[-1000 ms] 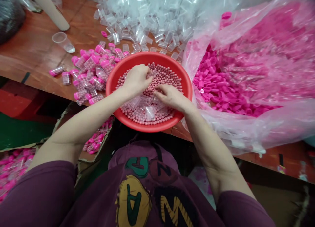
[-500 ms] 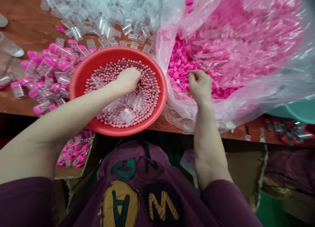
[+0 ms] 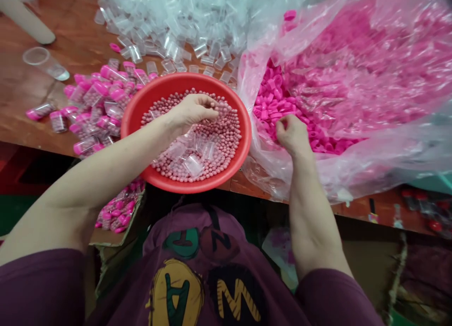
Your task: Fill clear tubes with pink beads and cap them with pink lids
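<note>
My left hand (image 3: 196,111) is over the red basin (image 3: 127,123), its fingers closed on a small clear container (image 3: 223,108) that appears to have pink beads in it. Loose pink beads (image 3: 229,147) cover the basin's bottom. On top of them lie several clear empty containers (image 3: 193,166). At the near edge of the heap of pink caps (image 3: 270,104), my right hand (image 3: 292,134) has its fingers curled together. Whatever may be between those fingertips is hidden from view.
Filled pink-capped containers (image 3: 92,100) are piled left of the basin. Behind it spread many clear containers (image 3: 169,24). A large plastic bag (image 3: 261,168) surrounds the caps. A clear cup (image 3: 45,62) lies at far left, near another person's arm (image 3: 28,17). Below the table edge stands a carton (image 3: 120,236).
My left hand has risen from the beads and turned, showing the clear container. My right hand remains at the caps, its fingers more curled. The whole view has shifted slightly.
</note>
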The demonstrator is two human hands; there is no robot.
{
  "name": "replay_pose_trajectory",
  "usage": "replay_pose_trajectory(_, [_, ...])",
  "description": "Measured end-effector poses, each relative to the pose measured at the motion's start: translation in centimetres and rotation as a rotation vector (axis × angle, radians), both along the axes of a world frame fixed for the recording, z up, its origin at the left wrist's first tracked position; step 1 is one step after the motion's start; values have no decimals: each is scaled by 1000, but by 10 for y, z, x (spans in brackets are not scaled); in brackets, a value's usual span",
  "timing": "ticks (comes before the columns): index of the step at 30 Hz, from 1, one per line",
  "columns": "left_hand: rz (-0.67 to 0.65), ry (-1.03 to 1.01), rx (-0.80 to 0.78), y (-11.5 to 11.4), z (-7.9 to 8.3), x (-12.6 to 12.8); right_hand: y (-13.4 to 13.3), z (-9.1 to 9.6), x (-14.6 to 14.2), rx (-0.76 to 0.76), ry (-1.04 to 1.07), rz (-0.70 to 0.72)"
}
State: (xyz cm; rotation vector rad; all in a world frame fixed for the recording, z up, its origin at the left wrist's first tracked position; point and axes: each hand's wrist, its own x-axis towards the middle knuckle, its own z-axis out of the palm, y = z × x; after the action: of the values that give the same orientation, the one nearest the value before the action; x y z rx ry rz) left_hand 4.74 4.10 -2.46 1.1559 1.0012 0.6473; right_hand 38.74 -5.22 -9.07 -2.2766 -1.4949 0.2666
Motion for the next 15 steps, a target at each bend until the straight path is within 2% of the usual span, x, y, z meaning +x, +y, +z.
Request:
replay_pose_trajectory(4, [31, -153, -141, -13, 12, -26, -7, 5, -2, 266, 207, -141])
replay_pose_trajectory(9, [25, -422, -287, -36, 16, -49, 4, 5, -24, 451, 474, -178])
replay_pose_trajectory(13, [53, -566, -326, -50, 14, -53, 12, 24, -64, 671, 776, -51])
replay_pose_trajectory(15, [70, -590, -337, -55, 12, -52, 11, 39, -94, 661, 875, 77])
